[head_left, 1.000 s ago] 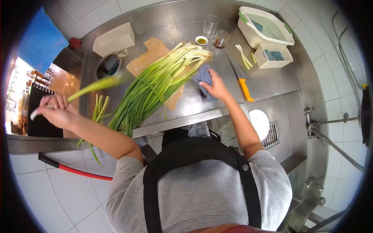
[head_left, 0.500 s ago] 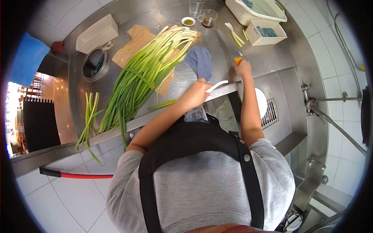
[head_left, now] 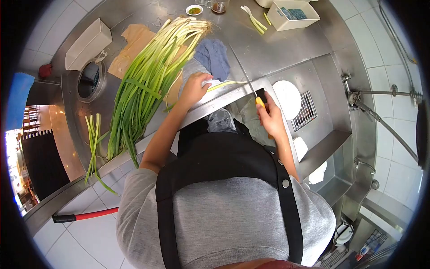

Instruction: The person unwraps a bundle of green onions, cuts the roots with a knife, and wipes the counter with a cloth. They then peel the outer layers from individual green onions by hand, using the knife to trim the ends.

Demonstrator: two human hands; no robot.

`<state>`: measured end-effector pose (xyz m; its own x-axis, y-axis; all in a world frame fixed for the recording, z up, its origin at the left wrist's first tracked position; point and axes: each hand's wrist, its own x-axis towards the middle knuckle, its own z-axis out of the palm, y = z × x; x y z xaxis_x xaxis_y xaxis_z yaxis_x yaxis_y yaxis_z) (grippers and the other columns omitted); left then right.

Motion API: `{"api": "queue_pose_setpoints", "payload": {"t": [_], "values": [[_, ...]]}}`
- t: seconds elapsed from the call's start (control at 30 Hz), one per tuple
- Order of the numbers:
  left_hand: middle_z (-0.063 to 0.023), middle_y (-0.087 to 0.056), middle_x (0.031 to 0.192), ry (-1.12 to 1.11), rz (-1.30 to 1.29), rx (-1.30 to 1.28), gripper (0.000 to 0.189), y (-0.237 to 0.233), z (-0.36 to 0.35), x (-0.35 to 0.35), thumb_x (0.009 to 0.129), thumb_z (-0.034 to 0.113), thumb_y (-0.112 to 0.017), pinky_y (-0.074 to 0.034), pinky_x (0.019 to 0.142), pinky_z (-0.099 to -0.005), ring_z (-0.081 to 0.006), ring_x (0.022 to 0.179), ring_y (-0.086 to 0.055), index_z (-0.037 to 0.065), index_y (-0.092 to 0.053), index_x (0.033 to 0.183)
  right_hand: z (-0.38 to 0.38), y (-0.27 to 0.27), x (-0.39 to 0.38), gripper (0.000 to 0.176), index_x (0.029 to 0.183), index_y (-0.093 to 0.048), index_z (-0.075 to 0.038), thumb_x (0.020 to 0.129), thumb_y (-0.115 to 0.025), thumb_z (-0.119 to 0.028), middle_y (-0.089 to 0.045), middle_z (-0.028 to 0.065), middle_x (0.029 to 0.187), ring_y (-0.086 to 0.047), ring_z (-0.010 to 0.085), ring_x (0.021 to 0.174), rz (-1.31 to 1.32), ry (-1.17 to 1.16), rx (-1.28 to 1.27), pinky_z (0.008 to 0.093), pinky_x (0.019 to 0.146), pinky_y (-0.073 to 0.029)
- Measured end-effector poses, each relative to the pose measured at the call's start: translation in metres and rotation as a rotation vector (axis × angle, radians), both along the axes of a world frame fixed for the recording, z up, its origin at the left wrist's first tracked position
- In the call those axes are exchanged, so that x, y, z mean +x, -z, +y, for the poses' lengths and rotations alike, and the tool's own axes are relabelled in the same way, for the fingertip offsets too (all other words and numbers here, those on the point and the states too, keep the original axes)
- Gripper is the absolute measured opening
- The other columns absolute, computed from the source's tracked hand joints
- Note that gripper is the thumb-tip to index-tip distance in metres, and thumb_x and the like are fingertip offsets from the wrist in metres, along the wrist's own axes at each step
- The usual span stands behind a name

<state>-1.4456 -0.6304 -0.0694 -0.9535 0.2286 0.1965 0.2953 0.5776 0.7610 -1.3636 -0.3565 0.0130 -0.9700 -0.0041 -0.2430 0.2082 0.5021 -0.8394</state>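
Note:
My left hand (head_left: pixel 196 88) is closed at the counter's front edge, on a pale green onion stalk (head_left: pixel 228 83) that runs out to the right from under its fingers. Something white shows beneath the fingertips. In my right hand (head_left: pixel 272 117) is a long-bladed knife (head_left: pixel 245 71), gripped by its yellow handle. Its blade points away from me and crosses the far end of the stalk in this view. A large bunch of green onions (head_left: pixel 152 80) lies to the left of my left hand, roots pointing away. Beyond that hand is a crumpled blue cloth (head_left: pixel 212 59).
To the right, a sink basin (head_left: pixel 320 89) holds a white plate (head_left: pixel 286 99) beside a drain grate. At the back stand a small sauce dish (head_left: pixel 194 10) and a white container (head_left: pixel 295 22). Another white bin (head_left: pixel 88 45) and a few separate green onions (head_left: pixel 93 143) are at left.
My left hand has moved left along the counter edge. My right hand has drawn the knife back toward me, so its blade now overlaps the stalk. The whole view has shifted.

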Motion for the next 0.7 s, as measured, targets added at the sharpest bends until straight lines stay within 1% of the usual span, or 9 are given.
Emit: {"api": "queue_pose_setpoints", "payload": {"t": [0.1,0.27,0.37,0.43,0.47,0.53,0.57,0.63,0.7], "values": [[-0.0104,-0.063,0.091,0.078,0.011,-0.083,0.024,0.0,0.009,-0.006,0.071,0.015,-0.072,-0.048,0.075,-0.0354,-0.028,0.086,-0.059,0.004,-0.065,0.091,-0.008,0.004,0.012,0.048,0.128,-0.042,0.004,0.088,-0.053,-0.018,-0.053,0.0063,0.063,-0.049,0.0111,0.054,-0.032,0.042,-0.111,0.0267,0.051,-0.041],[-0.0105,-0.063,0.082,0.118,-0.048,-0.244,0.021,0.005,0.031,-0.011,0.069,0.016,-0.073,-0.049,0.071,-0.0351,-0.0279,0.077,-0.061,0.003,-0.064,0.083,-0.022,-0.016,0.017,0.038,0.125,-0.047,-0.001,0.091,-0.047,-0.018,-0.054,0.0039,0.061,-0.05,0.009,0.047,-0.098,0.044,-0.149,0.0252,0.048,-0.041],[-0.0115,-0.062,0.079,0.095,0.004,-0.285,0.016,0.007,0.033,-0.013,0.069,0.01,-0.071,-0.05,0.065,-0.0346,-0.0264,0.07,-0.061,0.001,-0.063,0.08,-0.024,-0.025,0.022,0.036,0.124,-0.048,-0.003,0.092,-0.046,-0.02,-0.056,0.0087,0.062,-0.054,0.0157,0.048,-0.108,0.016,-0.099,0.0292,0.05,-0.043],[-0.0124,-0.061,0.077,0.072,-0.004,-0.052,0.014,-0.007,0.034,-0.009,0.07,0.007,-0.069,-0.05,0.062,-0.0321,-0.0229,0.067,-0.062,0.0,-0.063,0.08,-0.024,-0.024,0.025,0.035,0.122,-0.049,-0.003,0.091,-0.046,-0.021,-0.057,0.0164,0.064,-0.058,0.0269,0.053,0.028,-0.069,0.029,0.0341,0.054,-0.045],[-0.0124,-0.061,0.077,0.077,-0.005,-0.053,0.014,-0.015,0.035,-0.006,0.07,0.007,-0.069,-0.05,0.062,-0.0321,-0.0229,0.067,-0.062,0.0,-0.063,0.08,-0.025,-0.027,0.026,0.035,0.122,-0.049,-0.003,0.091,-0.046,-0.021,-0.057,0.0164,0.064,-0.058,0.0269,0.053,0.027,-0.064,0.028,0.0341,0.054,-0.045],[-0.0125,-0.061,0.074,0.152,-0.06,0.154,0.013,-0.032,0.041,0.002,0.07,0.005,-0.068,-0.05,0.062,-0.0298,-0.0202,0.067,-0.062,-0.001,-0.064,0.081,-0.028,-0.036,0.027,0.034,0.119,-0.05,-0.002,0.09,-0.048,-0.02,-0.058,0.0235,0.071,-0.06,0.0374,0.065,-0.008,-0.12,0.137,0.0394,0.06,-0.046],[-0.0125,-0.061,0.074,0.154,-0.059,0.153,0.013,-0.033,0.044,0.008,0.07,0.005,-0.068,-0.05,0.062,-0.0298,-0.0202,0.067,-0.062,-0.001,-0.064,0.081,-0.03,-0.035,0.028,0.034,0.119,-0.05,-0.002,0.09,-0.048,-0.02,-0.058,0.0235,0.071,-0.06,0.0374,0.065,-0.008,-0.117,0.137,0.0394,0.06,-0.046],[-0.0155,-0.061,0.078,0.225,-0.151,0.199,0.014,-0.036,0.05,0.017,0.069,0.007,-0.068,-0.051,0.066,-0.0357,-0.03,0.072,-0.063,-0.001,-0.064,0.079,-0.032,-0.033,0.031,0.033,0.117,-0.051,-0.002,0.09,-0.048,-0.02,-0.06,0.0255,0.074,-0.061,0.0406,0.072,0.009,-0.132,0.178,0.0422,0.064,-0.047],[-0.0154,-0.061,0.078,0.197,-0.117,0.165,0.013,-0.029,0.054,0.022,0.069,0.007,-0.068,-0.051,0.066,-0.0358,-0.0302,0.072,-0.063,0.0,-0.064,0.079,-0.032,-0.028,0.033,0.033,0.116,-0.052,-0.001,0.09,-0.047,-0.02,-0.06,0.0262,0.075,-0.06,0.0416,0.075,0.006,-0.139,0.2,0.0436,0.066,-0.047]]}}
